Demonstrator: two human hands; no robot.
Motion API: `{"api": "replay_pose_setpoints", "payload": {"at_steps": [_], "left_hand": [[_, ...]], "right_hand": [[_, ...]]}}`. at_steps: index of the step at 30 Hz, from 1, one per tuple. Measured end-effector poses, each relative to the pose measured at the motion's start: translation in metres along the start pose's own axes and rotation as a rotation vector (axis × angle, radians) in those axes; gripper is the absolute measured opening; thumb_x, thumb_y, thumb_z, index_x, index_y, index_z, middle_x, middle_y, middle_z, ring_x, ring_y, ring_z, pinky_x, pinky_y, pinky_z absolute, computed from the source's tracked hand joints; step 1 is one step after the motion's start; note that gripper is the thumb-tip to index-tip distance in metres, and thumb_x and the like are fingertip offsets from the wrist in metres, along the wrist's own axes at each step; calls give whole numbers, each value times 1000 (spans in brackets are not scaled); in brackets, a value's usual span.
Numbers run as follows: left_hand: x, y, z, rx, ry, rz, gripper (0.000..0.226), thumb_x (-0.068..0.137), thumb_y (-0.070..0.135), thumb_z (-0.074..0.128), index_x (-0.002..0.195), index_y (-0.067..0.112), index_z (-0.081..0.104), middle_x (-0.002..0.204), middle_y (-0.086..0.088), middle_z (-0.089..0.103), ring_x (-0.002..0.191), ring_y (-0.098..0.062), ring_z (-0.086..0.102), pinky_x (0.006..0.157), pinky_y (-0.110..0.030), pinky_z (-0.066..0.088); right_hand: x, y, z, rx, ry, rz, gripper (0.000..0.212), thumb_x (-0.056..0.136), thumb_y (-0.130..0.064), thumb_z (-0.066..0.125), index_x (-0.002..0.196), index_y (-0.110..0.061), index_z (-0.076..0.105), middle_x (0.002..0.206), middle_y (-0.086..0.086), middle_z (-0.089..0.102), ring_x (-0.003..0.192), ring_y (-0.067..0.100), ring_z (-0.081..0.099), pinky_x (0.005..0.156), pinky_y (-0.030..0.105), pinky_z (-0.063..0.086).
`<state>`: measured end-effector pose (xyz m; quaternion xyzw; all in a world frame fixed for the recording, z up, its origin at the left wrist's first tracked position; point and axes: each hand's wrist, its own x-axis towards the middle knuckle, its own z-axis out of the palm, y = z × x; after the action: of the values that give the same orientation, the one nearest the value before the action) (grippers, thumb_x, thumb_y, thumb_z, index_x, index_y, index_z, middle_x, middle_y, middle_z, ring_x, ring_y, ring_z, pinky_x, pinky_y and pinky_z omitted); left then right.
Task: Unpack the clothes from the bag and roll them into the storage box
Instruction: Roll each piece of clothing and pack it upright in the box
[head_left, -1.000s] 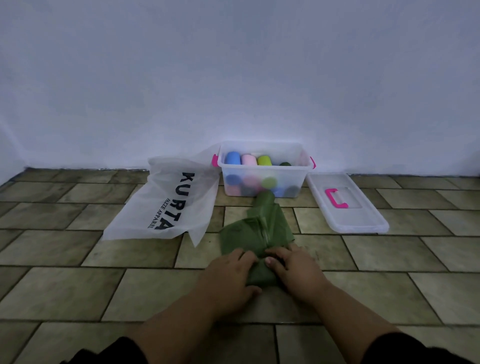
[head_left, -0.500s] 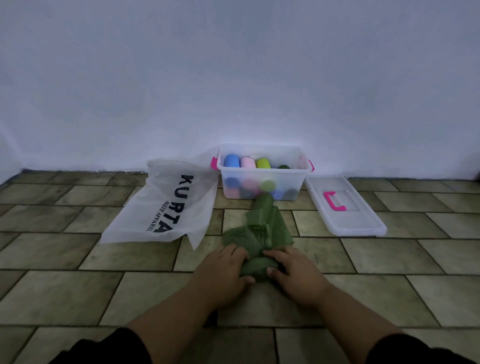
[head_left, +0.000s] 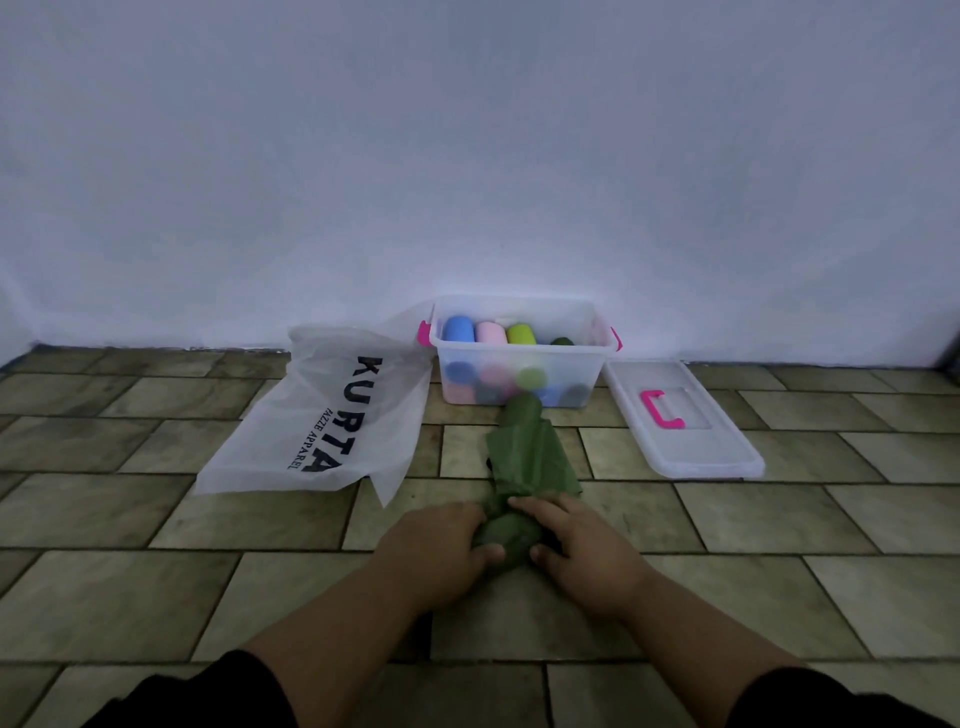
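Note:
A green garment (head_left: 524, 457) lies on the tiled floor, stretched away from me toward the box, with its near end wound into a thick roll. My left hand (head_left: 439, 545) grips the roll's left end and my right hand (head_left: 582, 543) grips its right end, thumbs under the near side. The clear storage box (head_left: 597, 322) with pink handles stands against the wall and holds several rolled clothes in blue, pink, yellow-green and dark green. The white plastic bag (head_left: 327, 415), printed KURTA, lies flat to the left of the box.
The box's clear lid (head_left: 685, 452) with a pink handle lies on the floor right of the box. A white wall runs close behind the box and bag. Olive floor tiles spread to both sides.
Both hands have rolled the green garment's near end further away from me; the roll is thicker and the flat part is shorter.

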<state>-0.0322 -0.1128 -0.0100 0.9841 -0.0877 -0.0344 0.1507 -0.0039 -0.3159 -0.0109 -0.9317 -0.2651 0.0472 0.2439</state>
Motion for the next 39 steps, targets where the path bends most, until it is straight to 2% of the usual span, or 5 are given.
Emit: {"api": "replay_pose_setpoints", "payload": {"at_steps": [10, 18, 24, 33, 39], "left_hand": [[-4, 7, 6, 40, 419, -129, 47, 85, 56, 48, 125, 30, 44, 120, 5, 49, 108, -16, 51, 90, -34, 40], [-1, 42, -4, -1365, 119, -807, 63, 87, 26, 63, 140, 18, 30, 120, -16, 56, 96, -27, 59, 71, -37, 52], [2, 46, 1, -1652, 227, -830, 32, 91, 28, 59, 120, 22, 46, 107, -11, 59, 93, -32, 60, 83, -50, 53], [2, 47, -8, -1344, 267, -83, 55, 76, 1, 73, 114, 36, 54, 107, 10, 70, 105, -11, 64, 84, -24, 52], [60, 43, -61, -914, 365, 209, 76, 73, 32, 73, 137, 42, 34, 135, 14, 52, 125, 0, 45, 103, -20, 37]], "right_hand": [[0, -13, 5, -389, -10, -8, 62, 82, -54, 42, 140, -36, 27, 132, -5, 45, 121, 20, 42, 105, 48, 30], [11, -37, 4, -121, -70, 319, 39, 83, -54, 49, 109, -24, 46, 108, 3, 62, 97, 24, 58, 85, 40, 45], [-7, -59, 16, 352, -67, 355, 26, 79, -33, 61, 99, -22, 48, 97, -1, 65, 83, 15, 62, 76, 38, 54], [3, -40, -10, 796, 52, 171, 44, 76, -1, 65, 110, -22, 48, 102, 4, 71, 93, 17, 68, 78, 39, 57], [50, -26, -42, 683, 367, -78, 61, 79, -12, 67, 117, -51, 40, 114, -29, 61, 106, -3, 60, 82, 15, 51]]}}
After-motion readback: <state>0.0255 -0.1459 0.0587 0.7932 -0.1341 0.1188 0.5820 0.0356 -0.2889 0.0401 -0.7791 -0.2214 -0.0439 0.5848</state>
